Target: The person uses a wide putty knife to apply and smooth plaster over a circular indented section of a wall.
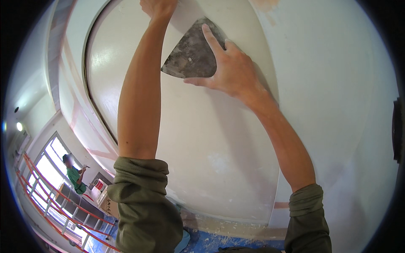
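My right hand [236, 69] holds a wide, dark grey putty knife [190, 52] with a mottled, stained blade. One finger lies stretched along the blade and the thumb runs beside its lower edge. The handle is hidden by the hand. Behind it stands a smooth cream panel [202, 126] with a curved left edge; whether the blade touches it, I cannot tell. My left hand [158, 6] is raised to the top edge of the picture, left of the blade. Its fingers look curled and are partly cut off, so anything in them is hidden.
A pale wall [329, 101] adjoins the panel on the right. Dusty blue sheeting [236, 241] covers the floor below. At the far left are an orange-and-white ladder-like frame [50, 194], a person in green [75, 176], a bucket [99, 184] and a cardboard box [109, 205], near windows.
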